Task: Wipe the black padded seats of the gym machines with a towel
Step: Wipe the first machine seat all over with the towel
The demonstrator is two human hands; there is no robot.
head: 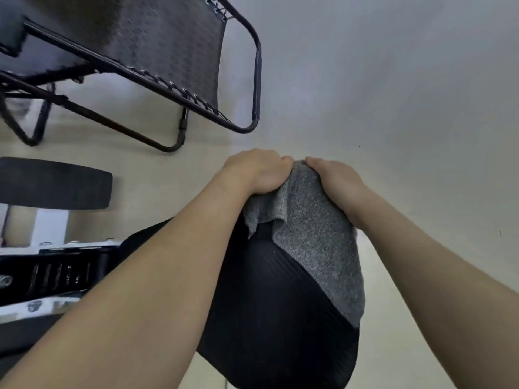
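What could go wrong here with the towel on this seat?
1. The grey towel covers only the right side of the black padded seat; the left part could go unwiped.
2. The left hand and right hand bunch it at the far end, and it overhangs the right edge, so it might slide off.

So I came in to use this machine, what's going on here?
A person is cleaning the black seat with a grey towel. The left hand and right hand both grip the towel at the seat's far end, and the towel drapes down the seat's right side. The near part of the seat is uncovered. Another black pad sits off to the left, with a folding chair beyond it.
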